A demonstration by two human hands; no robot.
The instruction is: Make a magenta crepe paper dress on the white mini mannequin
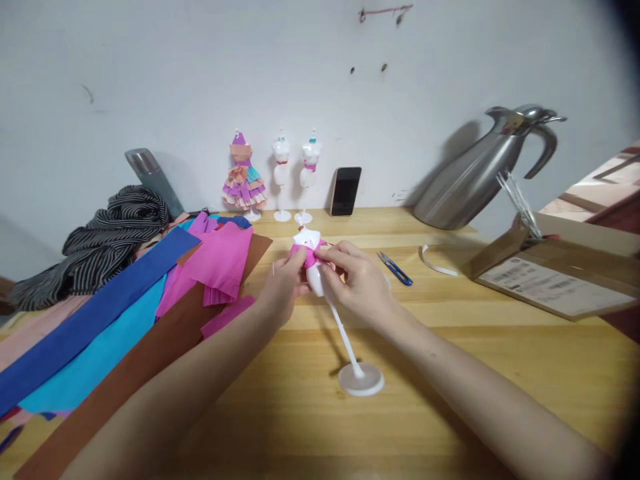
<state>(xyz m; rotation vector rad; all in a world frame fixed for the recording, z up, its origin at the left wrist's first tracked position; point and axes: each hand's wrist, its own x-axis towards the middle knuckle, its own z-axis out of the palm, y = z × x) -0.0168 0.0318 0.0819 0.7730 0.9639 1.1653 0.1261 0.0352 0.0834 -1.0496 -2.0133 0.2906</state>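
A small white mannequin [315, 273] on a thin stem with a round white base [361, 379] leans over the wooden table [450, 360]. A strip of pink paper [303, 253] wraps its chest. My left hand [281, 289] pinches the pink paper at the mannequin's left side, fingers closed. From the right, my right hand [356, 280] grips the torso and presses the paper with closed fingers.
Sheets of blue, cyan, pink and brown paper [125, 313] lie at the left, with a striped cloth [105, 240] behind. Against the wall stand a dressed mannequin [243, 179], two bare ones [295, 175], a phone [345, 191] and a steel jug [480, 167]. Blue snips [395, 269] and a cardboard box [555, 273] lie right.
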